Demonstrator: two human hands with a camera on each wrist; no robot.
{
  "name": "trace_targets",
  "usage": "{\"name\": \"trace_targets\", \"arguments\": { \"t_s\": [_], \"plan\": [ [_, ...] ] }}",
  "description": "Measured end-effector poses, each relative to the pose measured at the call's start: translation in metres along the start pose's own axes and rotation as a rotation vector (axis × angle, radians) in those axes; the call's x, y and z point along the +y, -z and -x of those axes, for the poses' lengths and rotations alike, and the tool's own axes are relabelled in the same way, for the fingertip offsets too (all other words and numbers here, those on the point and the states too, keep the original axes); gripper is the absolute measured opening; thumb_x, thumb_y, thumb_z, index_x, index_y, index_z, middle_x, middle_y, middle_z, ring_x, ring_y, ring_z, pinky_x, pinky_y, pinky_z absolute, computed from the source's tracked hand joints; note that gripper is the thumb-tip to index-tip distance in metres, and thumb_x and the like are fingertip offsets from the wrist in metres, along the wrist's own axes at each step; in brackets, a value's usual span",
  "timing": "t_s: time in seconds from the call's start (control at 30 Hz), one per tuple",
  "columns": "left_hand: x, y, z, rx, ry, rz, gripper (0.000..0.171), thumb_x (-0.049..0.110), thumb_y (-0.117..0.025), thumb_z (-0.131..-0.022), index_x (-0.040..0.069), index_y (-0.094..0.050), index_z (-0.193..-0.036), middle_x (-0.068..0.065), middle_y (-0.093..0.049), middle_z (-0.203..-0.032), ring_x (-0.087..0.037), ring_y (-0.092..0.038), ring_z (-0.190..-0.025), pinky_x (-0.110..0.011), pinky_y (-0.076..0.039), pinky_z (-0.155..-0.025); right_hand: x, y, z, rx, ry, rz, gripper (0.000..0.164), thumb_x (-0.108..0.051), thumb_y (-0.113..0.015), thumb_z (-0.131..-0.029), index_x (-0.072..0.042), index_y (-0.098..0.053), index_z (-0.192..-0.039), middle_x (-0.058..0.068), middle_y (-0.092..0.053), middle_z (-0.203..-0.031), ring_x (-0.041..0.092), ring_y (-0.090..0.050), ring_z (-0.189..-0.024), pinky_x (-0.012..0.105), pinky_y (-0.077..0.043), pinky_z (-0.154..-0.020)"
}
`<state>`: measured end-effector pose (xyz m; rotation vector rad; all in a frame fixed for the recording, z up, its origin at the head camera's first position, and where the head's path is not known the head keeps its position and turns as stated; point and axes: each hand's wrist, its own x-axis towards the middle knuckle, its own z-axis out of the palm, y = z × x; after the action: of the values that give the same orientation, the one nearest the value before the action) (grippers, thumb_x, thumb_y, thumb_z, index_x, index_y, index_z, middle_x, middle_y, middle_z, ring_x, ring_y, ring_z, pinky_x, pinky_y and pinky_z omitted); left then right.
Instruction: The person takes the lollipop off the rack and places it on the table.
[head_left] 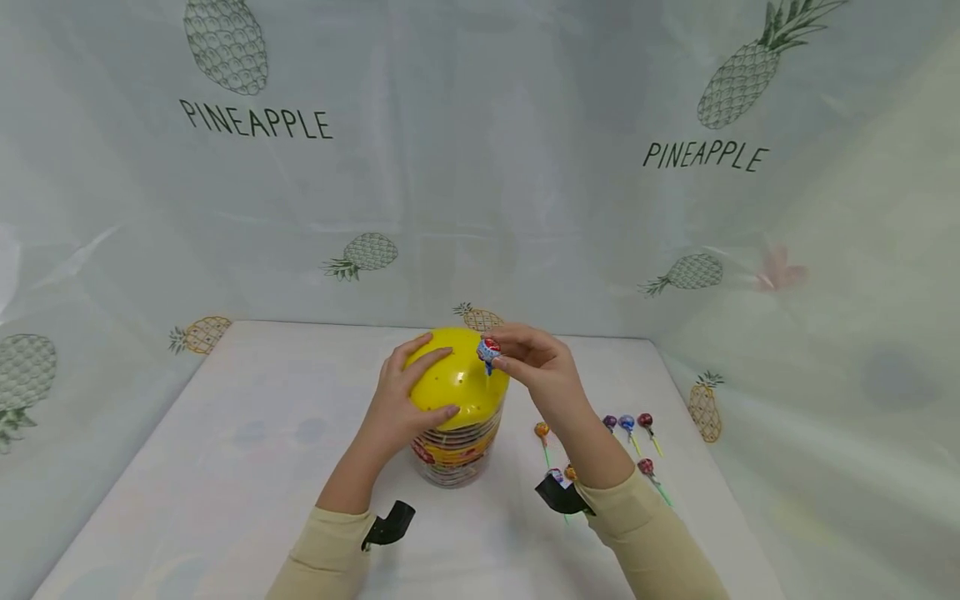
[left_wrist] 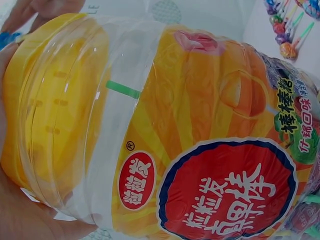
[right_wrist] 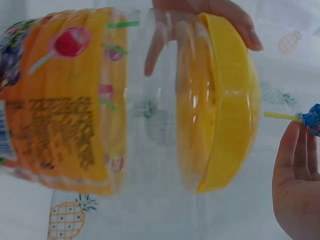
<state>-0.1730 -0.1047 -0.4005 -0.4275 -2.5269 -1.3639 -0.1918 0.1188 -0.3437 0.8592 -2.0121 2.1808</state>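
Observation:
A clear plastic jar (head_left: 453,454) with an orange and red label stands on the table, capped by a domed yellow lid (head_left: 461,385). My left hand (head_left: 397,404) grips the jar's top from the left, its fingers and thumb spread round the lid. With thumb and fingertips, my right hand (head_left: 546,375) pinches a lollipop (head_left: 488,350) in a blue and red wrapper by its head. In the right wrist view, the lollipop's yellow stick (right_wrist: 281,116) points at the top of the lid (right_wrist: 237,105), its end close to the surface. Small holes dot the lid.
Several wrapped lollipops lie on the white table (head_left: 262,467) to the right, among them an orange one (head_left: 542,430) and a dark red one (head_left: 646,467); my right forearm covers part of them. A pineapple-print sheet (head_left: 480,167) hangs behind and beside the table.

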Motion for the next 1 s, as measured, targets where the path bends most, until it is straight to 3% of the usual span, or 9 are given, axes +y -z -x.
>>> {"name": "trace_targets", "arguments": {
  "t_s": [0.2,0.43,0.67,1.0],
  "plan": [
    [-0.002,0.0,-0.002,0.009,-0.01,-0.007,0.071,0.037,-0.082,-0.073,0.029,-0.054,-0.138,0.005,-0.024,-0.155,-0.033,-0.023,-0.136,-0.062,-0.041,-0.098,0.009,0.018,0.014,-0.011,-0.011,0.0,0.017,-0.002,-0.063,-0.093,-0.009,-0.073,-0.104,0.01,-0.062,-0.12,0.029,-0.057,-0.114,0.036,-0.051,-0.093],
    [-0.003,-0.002,-0.003,0.017,-0.017,0.004,0.071,0.037,-0.082,-0.073,0.029,-0.054,-0.138,0.005,-0.025,-0.154,-0.032,-0.022,-0.137,-0.065,-0.039,-0.098,0.021,0.045,0.034,-0.005,-0.057,0.038,0.017,-0.004,-0.059,-0.096,-0.002,-0.071,-0.108,0.009,-0.061,-0.121,0.027,-0.056,-0.113,0.033,-0.053,-0.091],
    [-0.001,-0.002,-0.004,0.01,-0.025,0.001,0.072,0.036,-0.082,-0.073,0.027,-0.054,-0.138,0.004,-0.024,-0.154,-0.032,-0.022,-0.137,-0.064,-0.038,-0.099,0.031,0.069,0.056,0.062,-0.146,0.109,0.022,-0.013,-0.061,-0.097,-0.001,-0.067,-0.115,0.006,-0.061,-0.124,0.021,-0.057,-0.112,0.03,-0.051,-0.094],
    [0.002,0.0,-0.005,-0.005,-0.018,0.001,0.072,0.036,-0.082,-0.073,0.027,-0.053,-0.139,0.003,-0.024,-0.155,-0.033,-0.021,-0.138,-0.064,-0.038,-0.099,0.053,0.111,0.096,0.147,-0.221,0.041,0.027,-0.009,-0.056,-0.099,0.009,-0.063,-0.118,0.001,-0.059,-0.126,0.014,-0.057,-0.116,0.027,-0.046,-0.099]
  ]
}}
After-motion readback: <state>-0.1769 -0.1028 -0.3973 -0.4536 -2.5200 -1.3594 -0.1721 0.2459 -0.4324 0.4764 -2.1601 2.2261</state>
